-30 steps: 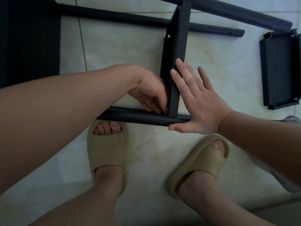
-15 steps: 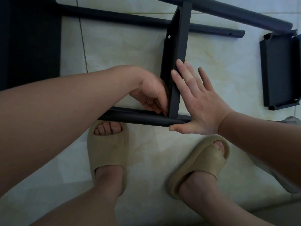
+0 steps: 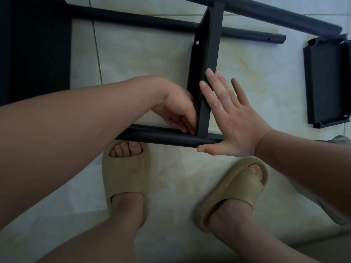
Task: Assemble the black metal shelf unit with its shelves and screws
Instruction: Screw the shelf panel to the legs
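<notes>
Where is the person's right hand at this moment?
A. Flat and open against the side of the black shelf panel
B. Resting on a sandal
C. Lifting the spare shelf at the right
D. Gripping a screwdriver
A: the right hand lies open, fingers spread against the upright shelf panel, thumb under the black tube, with no tool in it.

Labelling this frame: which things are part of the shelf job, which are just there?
Job: left hand, right hand, upright shelf, near pole, far poles, spare shelf.

Bystanders: slippers, floor tiles, grey cloth at right edge.
</notes>
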A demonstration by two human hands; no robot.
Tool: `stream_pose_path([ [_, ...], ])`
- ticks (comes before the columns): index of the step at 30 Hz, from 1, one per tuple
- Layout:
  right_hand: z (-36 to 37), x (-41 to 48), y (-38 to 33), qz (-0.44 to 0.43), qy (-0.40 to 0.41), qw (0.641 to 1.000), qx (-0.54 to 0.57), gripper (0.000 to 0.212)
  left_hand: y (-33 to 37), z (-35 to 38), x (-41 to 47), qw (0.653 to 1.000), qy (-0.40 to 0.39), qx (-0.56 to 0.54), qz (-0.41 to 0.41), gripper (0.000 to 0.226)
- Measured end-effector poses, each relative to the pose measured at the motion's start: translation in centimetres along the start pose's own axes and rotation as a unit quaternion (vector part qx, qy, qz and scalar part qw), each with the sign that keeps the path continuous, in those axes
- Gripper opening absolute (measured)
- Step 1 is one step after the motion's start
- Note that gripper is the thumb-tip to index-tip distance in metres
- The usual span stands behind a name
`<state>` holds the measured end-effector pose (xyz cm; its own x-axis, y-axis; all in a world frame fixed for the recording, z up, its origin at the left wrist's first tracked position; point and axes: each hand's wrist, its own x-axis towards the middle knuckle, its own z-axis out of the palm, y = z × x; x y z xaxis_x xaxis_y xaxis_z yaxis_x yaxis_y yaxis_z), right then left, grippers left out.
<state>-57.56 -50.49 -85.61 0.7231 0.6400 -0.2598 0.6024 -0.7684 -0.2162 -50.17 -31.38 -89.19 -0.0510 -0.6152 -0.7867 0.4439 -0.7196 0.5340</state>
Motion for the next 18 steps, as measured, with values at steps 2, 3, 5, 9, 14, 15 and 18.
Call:
stream_pose_path([
  [2,-0.03,-0.01,0.01,0.000,0.000,1.000,-0.001,0.123,-0.04,0.03,0.08,1.000,-0.005,-0.003,0.002,0.011],
  [3,-0.05,-0.01,0.02,0.000,0.000,1.000,-0.001,0.123,-0.06,0.02,0.11,1.000,-0.003,-0.006,0.002,0.012],
  [5,-0.04,0.01,0.02,0.000,0.000,1.000,-0.001,0.123,-0.08,-0.06,0.08,1.000,0.001,-0.012,0.004,0.016],
  [9,0.03,-0.01,0.02,-0.002,0.003,1.000,-0.004,0.123,-0.10,-0.17,-0.10,1.000,-0.008,-0.011,-0.010,0.017],
  [14,0.01,0.01,0.02,-0.001,0.001,1.000,-0.003,0.123,-0.23,-0.03,-0.02,1.000,-0.004,-0.003,-0.026,0.012],
  [15,0.01,0.01,0.02,-0.001,0.001,1.000,-0.003,0.123,-0.25,0.02,0.06,1.000,-0.004,0.001,-0.025,0.014],
  [18,0.00,-0.01,0.02,0.000,0.002,1.000,-0.003,0.122,-0.30,0.10,0.26,1.000,-0.002,0.004,-0.022,0.017],
])
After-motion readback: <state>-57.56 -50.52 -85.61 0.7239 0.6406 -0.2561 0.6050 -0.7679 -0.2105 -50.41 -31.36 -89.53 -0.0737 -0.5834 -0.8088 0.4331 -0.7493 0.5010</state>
